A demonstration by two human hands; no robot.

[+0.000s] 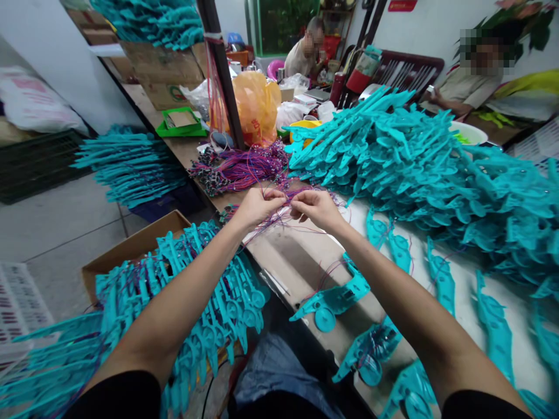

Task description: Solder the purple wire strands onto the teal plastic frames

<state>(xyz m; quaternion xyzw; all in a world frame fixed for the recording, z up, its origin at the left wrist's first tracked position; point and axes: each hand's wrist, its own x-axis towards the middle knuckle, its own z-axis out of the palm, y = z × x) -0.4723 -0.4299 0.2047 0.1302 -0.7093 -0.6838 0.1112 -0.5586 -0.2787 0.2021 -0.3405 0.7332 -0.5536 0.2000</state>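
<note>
Both arms reach forward to a bundle of thin purple and red wires (279, 216) on the table. My left hand (262, 206) pinches at the wires, its thumb and fingers together. Close beside it on the right, my right hand (317, 208) is also closed in a pinch on the wires. The exact strands between the fingertips are too fine to make out. Behind the hands lies a larger heap of purple wires (248, 166) with small dark ends. Nearer me, a teal plastic part (336, 297) with a round disc rests on the table, with wires at it.
A tall pile of teal parts (393, 145) covers the table's right side. More teal parts (174, 291) fill a cardboard box (131, 250) at my left. A dark post (222, 75) rises behind the wires, near an orange bag (255, 107). Two people sit farther back.
</note>
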